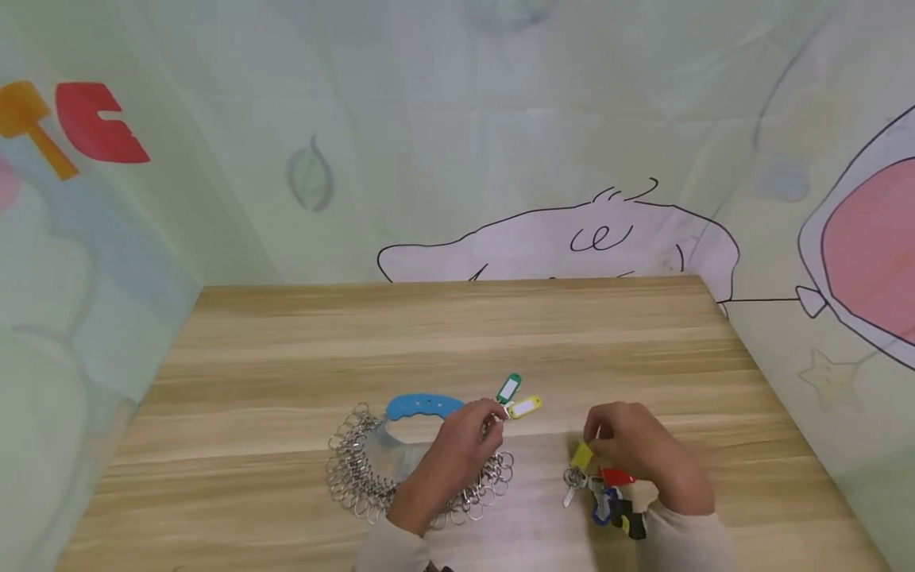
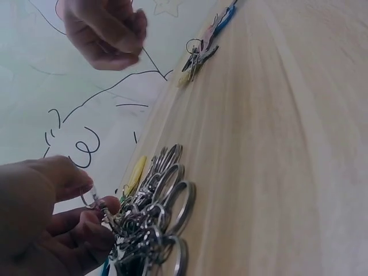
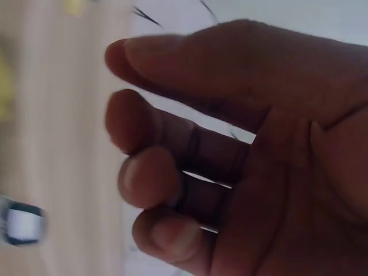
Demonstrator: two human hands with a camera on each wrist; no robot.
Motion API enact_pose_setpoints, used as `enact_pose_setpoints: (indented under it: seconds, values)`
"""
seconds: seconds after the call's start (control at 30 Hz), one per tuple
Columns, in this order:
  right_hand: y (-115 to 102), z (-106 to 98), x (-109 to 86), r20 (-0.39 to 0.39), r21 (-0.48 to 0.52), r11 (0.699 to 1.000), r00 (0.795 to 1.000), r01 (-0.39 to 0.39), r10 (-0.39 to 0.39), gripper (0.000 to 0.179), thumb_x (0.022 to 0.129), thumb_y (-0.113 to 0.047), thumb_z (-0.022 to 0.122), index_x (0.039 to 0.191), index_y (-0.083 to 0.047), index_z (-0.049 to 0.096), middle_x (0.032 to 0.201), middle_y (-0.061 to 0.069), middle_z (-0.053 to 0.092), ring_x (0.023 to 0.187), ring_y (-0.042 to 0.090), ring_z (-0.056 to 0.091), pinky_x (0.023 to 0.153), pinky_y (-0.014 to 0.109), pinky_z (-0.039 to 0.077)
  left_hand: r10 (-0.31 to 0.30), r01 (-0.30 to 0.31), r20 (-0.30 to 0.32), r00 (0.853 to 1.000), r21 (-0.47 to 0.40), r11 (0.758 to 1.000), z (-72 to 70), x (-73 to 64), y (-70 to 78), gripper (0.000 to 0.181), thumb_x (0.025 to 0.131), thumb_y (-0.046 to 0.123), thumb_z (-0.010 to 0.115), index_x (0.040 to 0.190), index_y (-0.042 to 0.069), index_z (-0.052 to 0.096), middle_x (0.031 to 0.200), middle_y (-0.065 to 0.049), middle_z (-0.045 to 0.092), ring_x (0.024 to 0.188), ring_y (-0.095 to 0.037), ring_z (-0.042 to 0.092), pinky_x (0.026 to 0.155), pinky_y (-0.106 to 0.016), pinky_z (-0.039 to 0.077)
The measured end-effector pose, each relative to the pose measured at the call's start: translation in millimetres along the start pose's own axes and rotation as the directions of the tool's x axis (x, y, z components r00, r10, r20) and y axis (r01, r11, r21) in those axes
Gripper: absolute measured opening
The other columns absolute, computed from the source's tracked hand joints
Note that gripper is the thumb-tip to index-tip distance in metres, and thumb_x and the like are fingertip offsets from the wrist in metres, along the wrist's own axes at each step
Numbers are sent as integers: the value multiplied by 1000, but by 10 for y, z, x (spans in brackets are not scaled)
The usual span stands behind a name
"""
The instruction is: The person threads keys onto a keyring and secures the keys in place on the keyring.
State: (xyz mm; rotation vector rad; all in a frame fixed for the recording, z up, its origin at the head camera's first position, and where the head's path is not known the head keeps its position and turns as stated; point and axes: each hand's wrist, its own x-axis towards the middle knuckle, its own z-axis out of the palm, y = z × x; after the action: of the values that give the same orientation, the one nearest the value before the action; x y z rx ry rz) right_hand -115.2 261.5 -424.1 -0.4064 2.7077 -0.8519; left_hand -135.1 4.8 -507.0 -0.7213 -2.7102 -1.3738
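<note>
A set of metal rings fans out around a blue plastic handle on the table. My left hand reaches over its right side and pinches a small metal ring between thumb and fingers. Just beyond those fingertips lie a green key tag and a yellow key tag. My right hand hovers over a loose group of keys, its fingers loosely bent and nothing between them. That group includes a yellow tag, a red tag and a blue-edged piece.
The wood-grain table ends at a back edge against a printed cloth wall. Similar cloth walls rise on the left and right sides. Black pieces lie by the right sleeve.
</note>
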Motion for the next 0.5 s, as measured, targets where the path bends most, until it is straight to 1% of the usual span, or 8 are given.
enact_pose_setpoints:
  seconds: [0.07,0.13,0.27,0.37,0.5]
  values:
    - [8,128,20,28,-6,1000,1000,10,-10,18,71,5,66,78,-11,65,63,-5,52,56,11,47,53,30,43,-26,27,23,999,-29,999,-22,5,-3,9,100,7,60,108,10,63,90,6,61,77,-9,55,63,-22,49]
    - [1,249,26,49,-20,1000,999,-12,13,21,67,7,68,76,-12,64,63,-4,52,56,12,47,52,30,43,-40,42,40,998,-67,997,-45,10,-5,8,100,7,62,108,9,62,93,4,64,79,-8,57,66,-23,51]
    - [-24,419,32,38,-68,991,993,-111,114,29,61,7,78,72,-12,60,67,-2,52,62,16,49,56,33,45,-42,47,47,998,-109,993,-72,15,-22,7,99,3,62,104,8,63,93,2,67,82,-8,61,71,-25,53]
    - [-57,492,46,23,-109,979,984,-174,178,32,60,7,80,71,-11,56,69,0,52,64,18,49,58,34,45,-42,47,43,998,-125,991,-86,11,-31,9,97,1,63,104,7,65,92,1,68,83,-9,62,72,-25,53]
    - [-93,546,59,13,-173,963,978,-205,210,29,63,6,79,67,-12,56,69,0,53,63,18,50,57,35,45,-36,42,44,998,-130,991,-99,4,-37,14,96,-1,65,107,7,68,93,1,69,82,-7,63,72,-24,54]
